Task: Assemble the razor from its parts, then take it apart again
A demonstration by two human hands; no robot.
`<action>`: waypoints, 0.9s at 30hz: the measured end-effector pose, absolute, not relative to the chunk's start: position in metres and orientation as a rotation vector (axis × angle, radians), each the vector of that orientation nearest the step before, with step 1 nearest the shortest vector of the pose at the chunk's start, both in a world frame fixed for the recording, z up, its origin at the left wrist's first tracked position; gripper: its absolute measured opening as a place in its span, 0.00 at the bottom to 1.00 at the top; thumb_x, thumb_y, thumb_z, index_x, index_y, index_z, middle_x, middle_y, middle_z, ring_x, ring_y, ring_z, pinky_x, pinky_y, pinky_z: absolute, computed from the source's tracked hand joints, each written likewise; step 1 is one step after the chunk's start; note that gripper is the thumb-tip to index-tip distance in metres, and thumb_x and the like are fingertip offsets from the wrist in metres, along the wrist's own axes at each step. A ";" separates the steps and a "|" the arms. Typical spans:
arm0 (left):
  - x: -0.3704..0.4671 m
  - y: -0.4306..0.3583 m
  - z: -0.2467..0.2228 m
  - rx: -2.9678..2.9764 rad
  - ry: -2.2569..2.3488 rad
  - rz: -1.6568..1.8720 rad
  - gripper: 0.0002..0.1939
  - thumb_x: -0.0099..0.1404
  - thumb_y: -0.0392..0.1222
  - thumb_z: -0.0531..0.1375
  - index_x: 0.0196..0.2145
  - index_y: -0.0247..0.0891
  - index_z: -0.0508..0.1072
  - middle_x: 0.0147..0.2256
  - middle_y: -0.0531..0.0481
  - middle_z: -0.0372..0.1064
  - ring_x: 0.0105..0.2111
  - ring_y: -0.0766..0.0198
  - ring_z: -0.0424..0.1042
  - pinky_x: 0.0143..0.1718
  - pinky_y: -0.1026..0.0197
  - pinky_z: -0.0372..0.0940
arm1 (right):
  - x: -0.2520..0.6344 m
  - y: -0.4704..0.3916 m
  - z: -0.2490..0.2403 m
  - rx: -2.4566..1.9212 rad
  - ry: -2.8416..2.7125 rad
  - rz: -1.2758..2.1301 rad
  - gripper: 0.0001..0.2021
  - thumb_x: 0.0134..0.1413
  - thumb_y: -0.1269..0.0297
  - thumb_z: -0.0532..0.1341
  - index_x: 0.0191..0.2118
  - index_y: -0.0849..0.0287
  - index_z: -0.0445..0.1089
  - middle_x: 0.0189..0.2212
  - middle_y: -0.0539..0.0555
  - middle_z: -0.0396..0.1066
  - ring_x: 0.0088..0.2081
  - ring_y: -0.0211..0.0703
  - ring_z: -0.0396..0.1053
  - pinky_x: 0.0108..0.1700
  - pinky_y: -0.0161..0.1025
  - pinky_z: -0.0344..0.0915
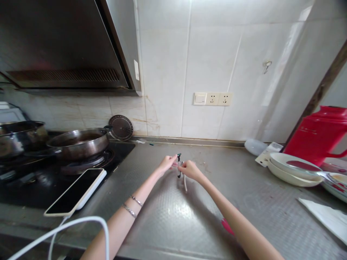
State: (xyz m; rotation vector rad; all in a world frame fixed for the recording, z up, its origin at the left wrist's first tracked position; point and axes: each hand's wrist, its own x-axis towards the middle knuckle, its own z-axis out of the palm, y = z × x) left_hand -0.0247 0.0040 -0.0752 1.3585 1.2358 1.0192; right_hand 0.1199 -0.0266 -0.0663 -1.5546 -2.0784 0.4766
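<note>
Head view: right hand (191,170) pinches small razor-like tool (179,163) upright over steel counter (162,224), mid-counter. Left hand (166,164) has fingertips at its head; can't tell if gripping. Pale strip (185,183) hangs by the right fingers. Risks: thin handle could twist if the pinch is loose; fingertips so near the head could get nicked if it's bladed; strip could snag if the tool turns.

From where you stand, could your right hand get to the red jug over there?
Probably yes: the right hand would have to let go first, and the pale bowls partly block the jug.
</note>
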 end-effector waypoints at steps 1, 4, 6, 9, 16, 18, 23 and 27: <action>-0.029 0.006 -0.074 1.332 1.308 1.023 0.24 0.58 0.59 0.53 0.30 0.31 0.70 0.28 0.42 0.74 0.27 0.62 0.73 0.22 0.67 0.59 | 0.119 -0.025 -0.066 -1.614 -2.092 0.470 0.14 0.44 0.65 0.55 0.14 0.63 0.66 0.11 0.49 0.60 0.18 0.33 0.58 0.20 0.31 0.48; -0.042 0.012 -0.068 1.277 1.416 1.095 0.27 0.61 0.60 0.48 0.28 0.31 0.69 0.26 0.41 0.74 0.23 0.63 0.72 0.21 0.67 0.58 | 0.117 -0.019 -0.065 -1.730 -2.150 0.477 0.13 0.44 0.64 0.55 0.16 0.63 0.68 0.14 0.52 0.65 0.20 0.36 0.63 0.21 0.30 0.51; -0.048 0.015 -0.066 1.256 1.406 1.158 0.28 0.62 0.60 0.45 0.27 0.31 0.69 0.26 0.40 0.74 0.22 0.64 0.72 0.21 0.67 0.59 | 0.115 -0.016 -0.066 -1.759 -2.183 0.486 0.12 0.43 0.65 0.55 0.16 0.62 0.69 0.15 0.54 0.68 0.21 0.38 0.66 0.22 0.30 0.53; -0.053 0.018 -0.065 1.216 1.369 1.189 0.29 0.62 0.61 0.44 0.27 0.32 0.69 0.26 0.39 0.74 0.22 0.64 0.72 0.21 0.67 0.59 | 0.110 -0.012 -0.068 -1.806 -2.208 0.463 0.09 0.41 0.65 0.57 0.19 0.62 0.71 0.19 0.57 0.72 0.25 0.43 0.70 0.23 0.31 0.56; -0.053 0.016 -0.063 1.166 1.325 1.182 0.28 0.61 0.60 0.44 0.27 0.32 0.69 0.25 0.40 0.74 0.21 0.63 0.73 0.21 0.66 0.60 | 0.099 -0.005 -0.070 -1.867 -2.251 0.407 0.10 0.42 0.64 0.58 0.28 0.63 0.74 0.28 0.63 0.75 0.34 0.50 0.73 0.28 0.34 0.61; -0.053 0.014 -0.062 1.159 1.312 1.181 0.28 0.62 0.60 0.45 0.27 0.32 0.69 0.25 0.41 0.74 0.21 0.63 0.73 0.22 0.66 0.61 | 0.097 -0.002 -0.071 -1.875 -2.264 0.398 0.11 0.43 0.64 0.57 0.30 0.63 0.75 0.29 0.63 0.75 0.34 0.51 0.73 0.29 0.34 0.62; -0.053 0.014 -0.063 1.153 1.295 1.173 0.26 0.63 0.57 0.45 0.27 0.32 0.69 0.23 0.42 0.74 0.20 0.63 0.72 0.21 0.66 0.61 | 0.097 0.004 -0.076 -1.893 -2.276 0.380 0.13 0.44 0.65 0.56 0.34 0.65 0.74 0.31 0.65 0.75 0.35 0.51 0.73 0.29 0.35 0.62; -0.052 0.014 -0.064 1.144 1.293 1.151 0.25 0.65 0.53 0.44 0.27 0.31 0.69 0.22 0.43 0.73 0.20 0.63 0.72 0.21 0.66 0.61 | 0.096 0.005 -0.078 -1.891 -2.266 0.361 0.13 0.43 0.64 0.57 0.35 0.65 0.74 0.32 0.65 0.75 0.36 0.51 0.73 0.29 0.35 0.61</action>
